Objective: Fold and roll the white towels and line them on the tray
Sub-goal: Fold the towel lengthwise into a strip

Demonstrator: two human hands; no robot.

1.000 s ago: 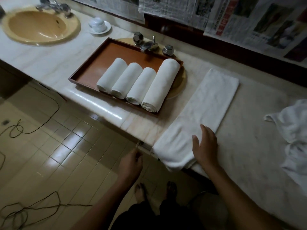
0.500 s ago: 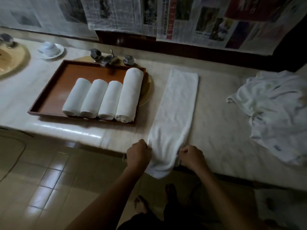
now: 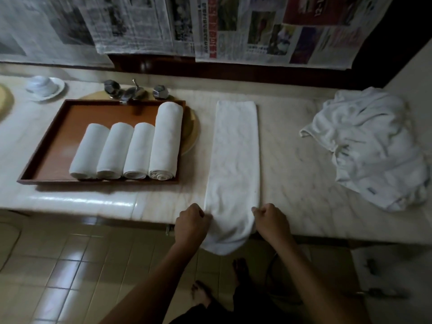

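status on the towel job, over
Left hand and right hand both grip near end of long folded white towel. Four rolled white towels on brown rectangular tray. Nothing blocking.

Both hands (image 3: 191, 222) (image 3: 271, 220) pinching folded towel (image 3: 235, 160), four rolls (image 3: 126, 152) on tray (image 3: 46, 146)

Four rolled towels (image 3: 127, 152) lay side by side in tray (image 3: 77, 118), L on bench (image 3: 292, 174); taps (image 3: 134, 91) behind tray. Folded towel (image 3: 235, 155) just R of tray, near end overhanging bench edge; towel heap (image 3: 374, 146) far R.

Four rolled white towels (image 3: 126, 150) lie side by side on the tray (image 3: 46, 160); a long folded towel (image 3: 235, 155) lies beside it.
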